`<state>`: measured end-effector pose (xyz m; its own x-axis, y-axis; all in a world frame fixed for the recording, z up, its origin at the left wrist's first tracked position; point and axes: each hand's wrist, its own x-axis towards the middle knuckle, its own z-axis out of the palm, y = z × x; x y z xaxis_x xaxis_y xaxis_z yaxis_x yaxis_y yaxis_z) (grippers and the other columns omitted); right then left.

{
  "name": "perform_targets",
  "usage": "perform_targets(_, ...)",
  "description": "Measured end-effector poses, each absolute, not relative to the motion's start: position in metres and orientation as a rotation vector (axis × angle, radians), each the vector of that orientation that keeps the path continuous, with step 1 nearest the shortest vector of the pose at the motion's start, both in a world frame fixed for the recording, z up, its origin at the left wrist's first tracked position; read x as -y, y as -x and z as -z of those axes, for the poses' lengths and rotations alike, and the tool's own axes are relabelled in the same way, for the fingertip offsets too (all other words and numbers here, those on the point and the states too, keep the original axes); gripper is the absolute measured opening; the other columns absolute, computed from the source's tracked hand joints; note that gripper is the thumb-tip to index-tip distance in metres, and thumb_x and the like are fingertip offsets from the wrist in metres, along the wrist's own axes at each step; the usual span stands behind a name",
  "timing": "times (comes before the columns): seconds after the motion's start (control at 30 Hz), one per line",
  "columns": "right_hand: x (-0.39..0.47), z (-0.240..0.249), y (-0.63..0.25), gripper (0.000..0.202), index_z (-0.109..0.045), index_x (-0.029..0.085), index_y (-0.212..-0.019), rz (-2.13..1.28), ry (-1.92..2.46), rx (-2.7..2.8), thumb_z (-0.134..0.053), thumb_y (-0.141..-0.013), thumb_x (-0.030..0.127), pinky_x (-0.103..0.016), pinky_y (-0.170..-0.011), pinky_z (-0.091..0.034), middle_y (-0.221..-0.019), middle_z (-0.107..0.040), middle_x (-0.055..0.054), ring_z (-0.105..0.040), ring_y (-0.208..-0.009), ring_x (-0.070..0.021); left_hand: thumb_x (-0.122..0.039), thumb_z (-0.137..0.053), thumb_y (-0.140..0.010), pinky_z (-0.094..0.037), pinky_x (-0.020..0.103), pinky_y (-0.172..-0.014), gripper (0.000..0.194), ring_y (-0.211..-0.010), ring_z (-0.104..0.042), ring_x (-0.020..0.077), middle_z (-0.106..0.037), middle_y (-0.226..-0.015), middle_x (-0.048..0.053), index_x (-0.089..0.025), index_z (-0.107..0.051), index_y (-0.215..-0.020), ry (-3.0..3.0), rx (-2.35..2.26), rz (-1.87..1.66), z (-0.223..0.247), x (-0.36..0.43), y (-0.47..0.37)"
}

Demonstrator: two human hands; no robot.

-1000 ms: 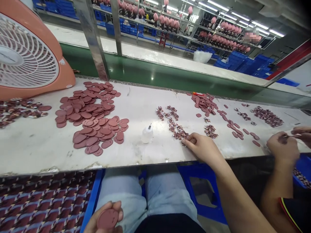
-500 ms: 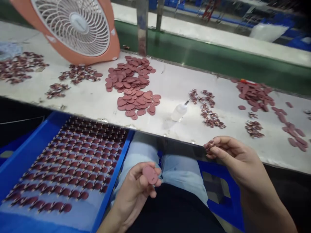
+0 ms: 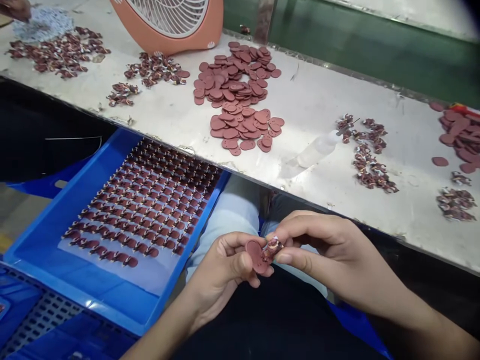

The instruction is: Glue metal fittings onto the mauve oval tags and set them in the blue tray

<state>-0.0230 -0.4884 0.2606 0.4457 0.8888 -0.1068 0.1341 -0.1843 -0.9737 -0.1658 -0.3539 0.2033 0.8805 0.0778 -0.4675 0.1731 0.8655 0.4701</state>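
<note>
Between the thumb and fingers of my left hand is a flat reddish-brown oval disc, its face turned up. My right hand pinches a small painted figurine, brown with light spots, and holds it against the disc's right end. Whether the two are joined I cannot tell. Both hands are over my lap, just below the table edge. A translucent squeeze bottle with a thin needle tip lies tilted on the table, beyond my hands. Loose figurines lie to its right.
Piles of oval discs cover the table's middle, with more discs at right. An orange fan stands behind. Left below, a blue tray holds rows of assembled pieces. Another person's hand shows at upper left.
My right hand has brought the figurine left and against the disc in my left hand. The bottle, upright-looking before, now lies more tilted. The view has shifted down and left.
</note>
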Motion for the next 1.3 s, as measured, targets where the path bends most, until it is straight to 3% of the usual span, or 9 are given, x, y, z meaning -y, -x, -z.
perform_targets(0.37,0.488,-0.267,0.021,0.013,-0.070,0.025,-0.098,-0.811,1.751,1.155,-0.069,-0.091,0.015,-0.014,-0.071,-0.051,-0.088,-0.073,0.006,-0.066,-0.075,-0.0054,-0.045,-0.090,-0.063,-0.052,0.012,-0.052,0.034,-0.062,-0.069,0.0096,-0.073,-0.067,0.001,-0.018,-0.079,-0.081,-0.515,-0.528,0.077,-0.201,0.355,0.166)
perform_targets(1.3,0.475,-0.266,0.011,0.009,-0.070,0.020,-0.090,-0.886,1.793,1.231,-0.066,-0.089,0.012,-0.019,-0.063,-0.052,-0.081,-0.073,0.002,-0.066,-0.068,-0.0094,-0.053,-0.085,-0.067,-0.046,0.012,-0.050,0.041,-0.061,-0.062,0.0076,-0.064,-0.066,0.000,-0.014,-0.072,-0.071,-0.518,-0.628,0.143,-0.198,0.351,0.162)
